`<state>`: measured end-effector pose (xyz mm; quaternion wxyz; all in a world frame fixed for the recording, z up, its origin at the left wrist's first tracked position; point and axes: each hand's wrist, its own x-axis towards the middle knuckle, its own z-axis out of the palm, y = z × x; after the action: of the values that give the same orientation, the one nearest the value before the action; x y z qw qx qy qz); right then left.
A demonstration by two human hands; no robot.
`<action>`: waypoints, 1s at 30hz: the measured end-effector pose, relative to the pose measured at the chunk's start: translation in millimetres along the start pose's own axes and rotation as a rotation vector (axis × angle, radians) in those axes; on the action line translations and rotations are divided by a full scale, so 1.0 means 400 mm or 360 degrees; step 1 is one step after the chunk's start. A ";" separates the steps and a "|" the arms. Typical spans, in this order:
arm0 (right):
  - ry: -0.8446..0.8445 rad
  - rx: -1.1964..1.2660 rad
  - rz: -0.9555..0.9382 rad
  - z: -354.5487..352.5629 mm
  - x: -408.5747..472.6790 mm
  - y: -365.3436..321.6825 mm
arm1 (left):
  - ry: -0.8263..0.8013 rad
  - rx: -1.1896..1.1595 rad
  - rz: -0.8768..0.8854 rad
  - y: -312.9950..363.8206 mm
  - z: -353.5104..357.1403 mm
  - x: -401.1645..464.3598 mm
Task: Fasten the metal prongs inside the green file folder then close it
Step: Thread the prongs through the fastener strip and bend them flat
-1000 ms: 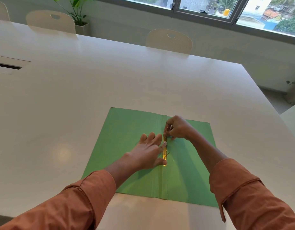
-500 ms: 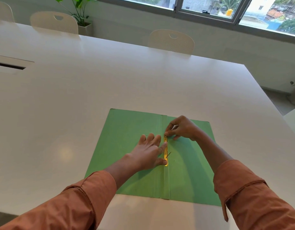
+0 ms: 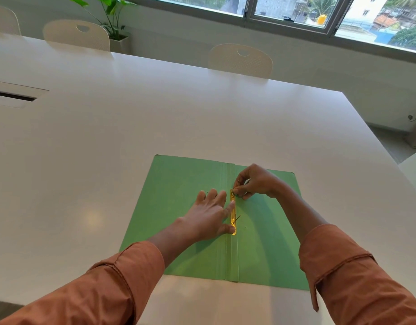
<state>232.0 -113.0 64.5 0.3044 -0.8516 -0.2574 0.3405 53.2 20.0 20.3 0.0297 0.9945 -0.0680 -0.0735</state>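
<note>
Two hands, one green folder (image 3: 178, 195): left hand (image 3: 209, 216) spread flat, right hand (image 3: 256, 181) pinching one prong (image 3: 237, 182)

No readable text — no labels, no numbers

both hands low and close together, forearms reaching forward from rolled rust-orange sleeves

left hand (image 3: 210, 215) lies palm down, fingers spread flat, index and thumb stretched toward the right. right hand (image 3: 257, 181) is arched above, wrist raised, fingertips (image 3: 236, 190) pinched together, pointing down.
</note>
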 end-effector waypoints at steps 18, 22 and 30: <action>0.0138 -0.0365 0.0152 0.035 0.010 -0.049 | 0.0001 0.0005 0.0026 -0.002 -0.007 0.002; 0.0215 -0.0495 0.0129 0.045 0.015 -0.058 | 0.0003 0.0020 0.0034 -0.002 -0.007 0.003; 0.0305 -0.0745 -0.0133 0.059 0.006 -0.047 | 0.0000 0.0066 0.0057 -0.004 -0.007 0.004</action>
<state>212.0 -90.7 62.7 0.1359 -0.9159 -0.3340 0.1765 55.5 21.3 22.9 0.0104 0.9936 -0.0873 -0.0715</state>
